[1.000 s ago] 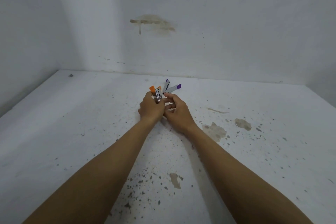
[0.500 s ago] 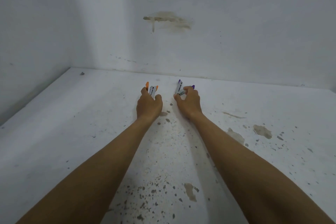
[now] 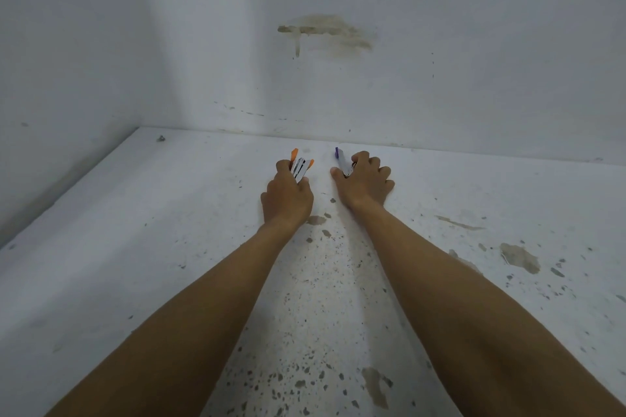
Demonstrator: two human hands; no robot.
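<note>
My left hand (image 3: 287,195) grips a small bundle of white pens with orange tips (image 3: 300,166), which stick out past the fingers toward the wall. My right hand (image 3: 364,179) holds white pens with purple tips (image 3: 342,161), low against the white surface, fingers curled over them. Only one purple tip shows; the rest of that bundle is hidden under the hand. The two hands lie side by side, a short gap apart.
The worn white surface (image 3: 135,247) has chipped, speckled patches between and below my arms. White walls close it off at the back and left, with a brown stain (image 3: 325,32) on the back wall. A small dark speck (image 3: 161,138) lies near the back left corner.
The hands, together a second ago with all pens in one bunch, have separated. Each carries its own bundle, and the right hand has lowered toward the surface.
</note>
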